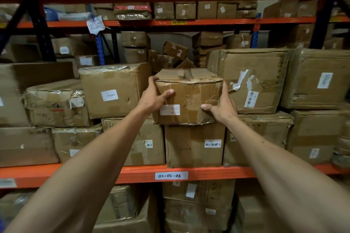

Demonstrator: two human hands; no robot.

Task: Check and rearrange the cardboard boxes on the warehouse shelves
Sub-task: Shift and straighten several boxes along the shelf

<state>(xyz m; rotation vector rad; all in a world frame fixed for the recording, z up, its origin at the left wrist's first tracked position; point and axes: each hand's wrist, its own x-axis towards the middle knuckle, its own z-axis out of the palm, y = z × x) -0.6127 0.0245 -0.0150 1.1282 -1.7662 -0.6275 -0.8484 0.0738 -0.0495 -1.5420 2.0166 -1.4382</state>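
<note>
A small taped cardboard box [189,98] marked "1057", with a white barcode label, sits on top of a taller box [193,145] in the middle of the shelf. My left hand [153,98] grips its left side, thumb on the front face and fingers curled over the top left edge. My right hand [221,108] clasps its right side, thumb on the lower front. Whether the box rests on the one below or is lifted slightly, I cannot tell.
Larger boxes flank it: one to the left [111,91], one to the right [251,81]. The orange shelf beam [208,174] carries the label "01-02-03". More boxes fill the shelf below, and another rack stands behind.
</note>
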